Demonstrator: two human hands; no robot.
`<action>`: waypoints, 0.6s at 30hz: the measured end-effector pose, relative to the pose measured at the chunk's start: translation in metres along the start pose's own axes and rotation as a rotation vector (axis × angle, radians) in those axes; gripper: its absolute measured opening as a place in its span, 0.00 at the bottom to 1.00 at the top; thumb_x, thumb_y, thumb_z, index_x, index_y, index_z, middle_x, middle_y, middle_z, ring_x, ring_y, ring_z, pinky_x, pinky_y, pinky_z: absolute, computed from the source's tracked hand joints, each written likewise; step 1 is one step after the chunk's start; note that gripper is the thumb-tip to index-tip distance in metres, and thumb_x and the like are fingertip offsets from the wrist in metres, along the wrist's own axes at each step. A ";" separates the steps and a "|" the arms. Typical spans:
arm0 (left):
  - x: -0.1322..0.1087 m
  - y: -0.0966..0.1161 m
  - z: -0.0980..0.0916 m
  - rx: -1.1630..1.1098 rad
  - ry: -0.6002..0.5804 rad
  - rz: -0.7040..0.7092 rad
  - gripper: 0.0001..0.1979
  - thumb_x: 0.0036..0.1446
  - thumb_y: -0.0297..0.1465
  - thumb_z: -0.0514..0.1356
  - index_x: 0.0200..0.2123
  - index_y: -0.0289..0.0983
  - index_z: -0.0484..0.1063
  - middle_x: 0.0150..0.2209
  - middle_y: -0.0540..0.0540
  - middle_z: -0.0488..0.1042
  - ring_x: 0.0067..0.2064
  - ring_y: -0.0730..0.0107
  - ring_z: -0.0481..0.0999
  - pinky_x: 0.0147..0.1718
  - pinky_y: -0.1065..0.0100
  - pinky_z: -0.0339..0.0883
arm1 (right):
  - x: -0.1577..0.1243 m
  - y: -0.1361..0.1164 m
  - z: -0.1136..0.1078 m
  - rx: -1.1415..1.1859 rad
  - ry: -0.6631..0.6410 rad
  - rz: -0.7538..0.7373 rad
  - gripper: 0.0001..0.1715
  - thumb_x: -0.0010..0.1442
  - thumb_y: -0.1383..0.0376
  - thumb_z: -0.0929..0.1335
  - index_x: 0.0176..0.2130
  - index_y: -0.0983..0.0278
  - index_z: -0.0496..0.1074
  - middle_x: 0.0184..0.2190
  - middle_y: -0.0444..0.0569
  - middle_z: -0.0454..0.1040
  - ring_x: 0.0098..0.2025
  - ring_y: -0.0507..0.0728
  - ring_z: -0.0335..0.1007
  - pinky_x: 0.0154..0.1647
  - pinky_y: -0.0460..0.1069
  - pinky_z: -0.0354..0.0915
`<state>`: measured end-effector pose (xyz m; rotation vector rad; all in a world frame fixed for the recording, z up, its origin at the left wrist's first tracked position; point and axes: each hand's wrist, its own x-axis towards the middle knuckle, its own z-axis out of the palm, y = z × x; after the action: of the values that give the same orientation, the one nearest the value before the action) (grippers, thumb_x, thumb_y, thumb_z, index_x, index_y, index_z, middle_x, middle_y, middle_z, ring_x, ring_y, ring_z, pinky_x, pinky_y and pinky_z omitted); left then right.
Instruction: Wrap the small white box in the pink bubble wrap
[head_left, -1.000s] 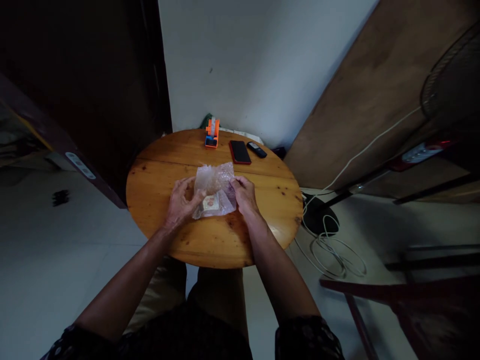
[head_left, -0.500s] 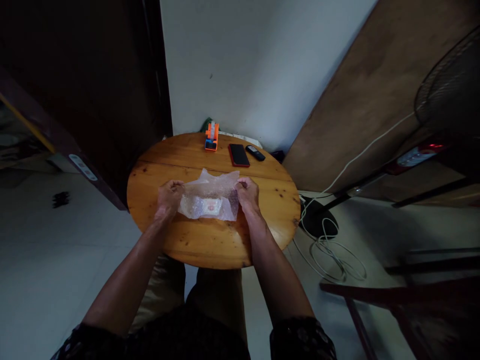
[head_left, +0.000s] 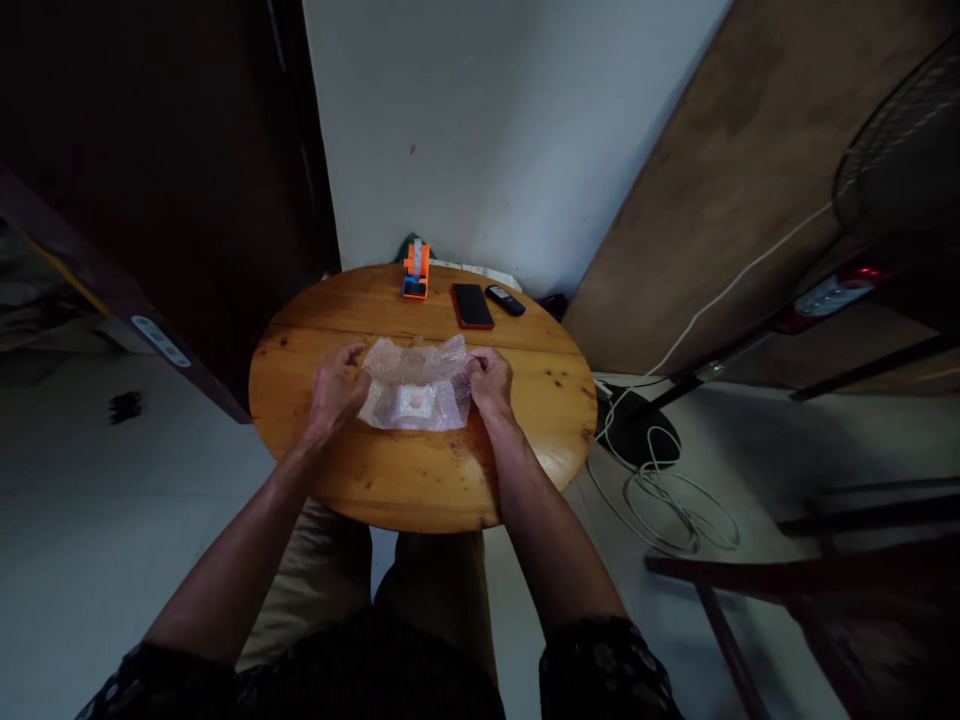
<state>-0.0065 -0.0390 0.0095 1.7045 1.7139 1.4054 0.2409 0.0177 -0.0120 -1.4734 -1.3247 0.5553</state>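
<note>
A sheet of clear bubble wrap [head_left: 417, 385] lies on the round wooden table [head_left: 420, 470], folded over a small pale object with a reddish mark [head_left: 414, 401]. My left hand [head_left: 336, 388] grips the wrap's left edge with curled fingers. My right hand [head_left: 491, 381] pinches the right edge. Both hands rest on the tabletop, one on each side of the wrap.
At the table's far edge stand an orange and blue tape dispenser [head_left: 415, 272], a black phone in a red case [head_left: 472, 305] and a small dark handset [head_left: 505, 299]. A fan [head_left: 892, 170], a power strip [head_left: 829, 297] and coiled white cable [head_left: 667, 490] are at the right. My knees show below the table.
The bubble wrap, standing up a second ago, has been pulled sideways and laid flatter over the small object. My hands moved apart to its two edges.
</note>
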 end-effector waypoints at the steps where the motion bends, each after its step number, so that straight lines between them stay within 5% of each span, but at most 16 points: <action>1: -0.003 0.005 -0.001 -0.011 -0.063 0.086 0.19 0.50 0.32 0.58 0.46 0.37 0.76 0.46 0.42 0.79 0.49 0.57 0.76 0.51 0.59 0.69 | 0.000 -0.001 0.001 -0.006 0.002 0.001 0.08 0.52 0.65 0.65 0.30 0.60 0.74 0.28 0.46 0.77 0.32 0.58 0.72 0.39 0.52 0.67; 6: -0.005 0.025 0.003 -0.049 -0.460 0.360 0.16 0.50 0.34 0.63 0.43 0.39 0.78 0.48 0.41 0.78 0.52 0.52 0.75 0.57 0.53 0.66 | -0.001 -0.003 0.000 -0.041 -0.006 0.007 0.08 0.52 0.65 0.64 0.30 0.60 0.74 0.27 0.45 0.76 0.33 0.58 0.72 0.40 0.52 0.66; 12: -0.026 0.045 -0.012 0.084 -0.472 0.597 0.02 0.53 0.28 0.60 0.30 0.39 0.74 0.53 0.40 0.76 0.61 0.50 0.69 0.62 0.48 0.59 | 0.001 -0.002 -0.001 -0.078 -0.033 0.013 0.10 0.53 0.65 0.64 0.32 0.60 0.75 0.30 0.46 0.78 0.34 0.58 0.72 0.40 0.52 0.67; 16: -0.073 0.071 -0.035 0.320 -0.723 0.623 0.06 0.56 0.25 0.58 0.29 0.39 0.72 0.35 0.43 0.77 0.44 0.55 0.75 0.52 0.52 0.67 | 0.000 -0.006 -0.002 -0.189 -0.050 0.005 0.10 0.56 0.67 0.65 0.34 0.60 0.76 0.33 0.48 0.79 0.37 0.59 0.73 0.41 0.52 0.66; 18: -0.093 0.082 -0.044 0.359 -0.879 0.560 0.03 0.56 0.26 0.60 0.31 0.39 0.72 0.34 0.44 0.76 0.39 0.58 0.76 0.44 0.57 0.69 | -0.004 -0.010 -0.004 -0.301 -0.063 0.003 0.11 0.58 0.67 0.65 0.38 0.59 0.77 0.36 0.49 0.80 0.38 0.60 0.73 0.42 0.53 0.66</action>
<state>0.0238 -0.1565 0.0590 2.5890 1.0459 0.3242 0.2389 0.0115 -0.0027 -1.7129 -1.5047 0.4191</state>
